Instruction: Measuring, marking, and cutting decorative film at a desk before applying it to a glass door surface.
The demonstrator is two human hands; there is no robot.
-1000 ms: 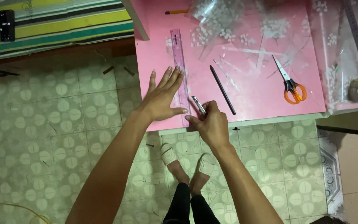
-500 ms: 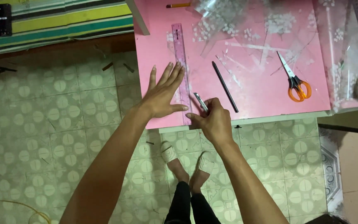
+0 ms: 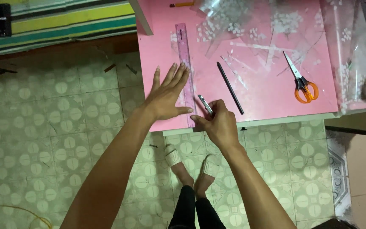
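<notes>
While the left hand lies flat and open, pinning the ruler at frame centre, the right hand grips a cutter, apparently mid-cut; the next stroke needs steady pressure.

The long translucent purple plastic ruler lies on the pink table top, near its left edge. The left hand rests flat on the ruler's near part. Just right of it, the right hand holds a slim metal cutter knife at the near edge. The thin black stick lies right of the knife, and the orange-handled scissors further right. The clear dotted plastic sheets lie behind them.
</notes>
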